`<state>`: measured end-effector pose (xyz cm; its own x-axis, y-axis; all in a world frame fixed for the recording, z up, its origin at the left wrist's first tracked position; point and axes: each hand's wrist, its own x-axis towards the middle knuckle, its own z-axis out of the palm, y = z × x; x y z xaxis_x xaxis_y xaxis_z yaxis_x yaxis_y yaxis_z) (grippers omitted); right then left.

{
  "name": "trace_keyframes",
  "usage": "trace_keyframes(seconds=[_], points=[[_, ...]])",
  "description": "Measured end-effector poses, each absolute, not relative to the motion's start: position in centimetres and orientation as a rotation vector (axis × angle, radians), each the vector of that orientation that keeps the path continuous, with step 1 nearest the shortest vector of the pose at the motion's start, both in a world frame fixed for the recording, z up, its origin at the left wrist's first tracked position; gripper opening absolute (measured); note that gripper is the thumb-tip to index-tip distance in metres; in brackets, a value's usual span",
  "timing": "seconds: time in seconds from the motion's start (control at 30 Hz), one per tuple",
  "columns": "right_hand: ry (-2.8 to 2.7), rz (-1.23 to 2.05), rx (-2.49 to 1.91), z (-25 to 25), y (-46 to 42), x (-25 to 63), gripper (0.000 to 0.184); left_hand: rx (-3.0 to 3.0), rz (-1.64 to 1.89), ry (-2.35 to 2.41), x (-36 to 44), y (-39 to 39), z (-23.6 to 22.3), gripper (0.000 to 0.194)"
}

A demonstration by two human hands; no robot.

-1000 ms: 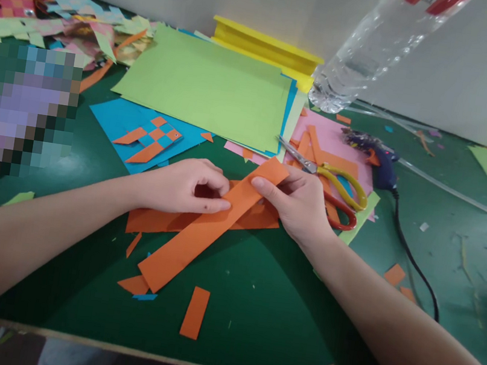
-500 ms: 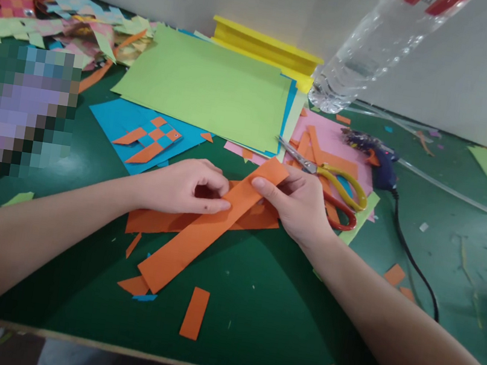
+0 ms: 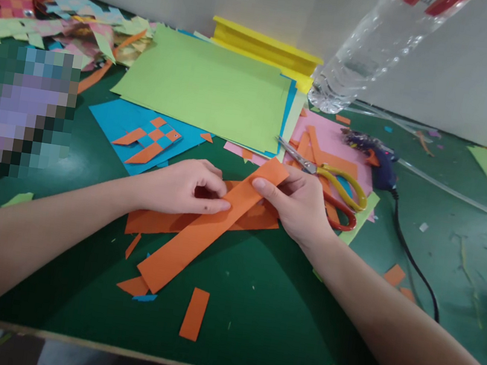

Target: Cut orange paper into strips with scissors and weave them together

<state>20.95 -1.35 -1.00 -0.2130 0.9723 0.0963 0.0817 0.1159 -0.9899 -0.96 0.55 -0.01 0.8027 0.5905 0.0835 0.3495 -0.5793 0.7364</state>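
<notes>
An orange paper strip (image 3: 198, 243) slants between my two hands, its lower end towards the table's front edge. My right hand (image 3: 299, 206) pinches the upper end, thumb on top and fingers behind. My left hand (image 3: 192, 187) has its thumb and curled fingertips closed on the strip's left edge near the middle. Beneath lies a wider orange paper piece (image 3: 150, 222), partly covered by the strip and left hand. Scissors (image 3: 322, 171) with yellow and red handles rest just beyond my right hand. A woven blue-and-orange paper fish (image 3: 156, 136) lies on blue paper (image 3: 111, 117) past my left hand.
Green paper sheets (image 3: 211, 89) are stacked at the back by a yellow holder (image 3: 266, 48). A water bottle (image 3: 373, 49) leans at the wall. A glue gun (image 3: 381, 163) trails its cord on the right. Paper scraps (image 3: 195, 314) lie in front; woven strips (image 3: 79, 24) pile back left.
</notes>
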Motion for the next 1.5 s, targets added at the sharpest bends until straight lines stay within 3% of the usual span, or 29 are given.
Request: trace_keyframes(seconds=[0.2, 0.43, 0.63, 1.5], points=[[-1.472, 1.244, -1.063, -1.06, -1.41, 20.95, 0.021, 2.267, 0.408, 0.695, -1.00, 0.60, -0.07, 0.041], [-1.639, 1.206, -1.114, -0.74, -1.73, 21.04, 0.030, 2.260, 0.456, 0.653, -0.94, 0.64, -0.01, 0.041], [-1.846, 1.161, -1.103, -0.69, -1.92, 21.34, 0.026, 2.252, 0.445, 0.656, -0.93, 0.65, -0.08, 0.039], [-1.824, 1.175, -1.115, -0.78, -1.94, 21.06, 0.024, 2.236, 0.462, 0.653, -0.97, 0.68, 0.02, 0.040]])
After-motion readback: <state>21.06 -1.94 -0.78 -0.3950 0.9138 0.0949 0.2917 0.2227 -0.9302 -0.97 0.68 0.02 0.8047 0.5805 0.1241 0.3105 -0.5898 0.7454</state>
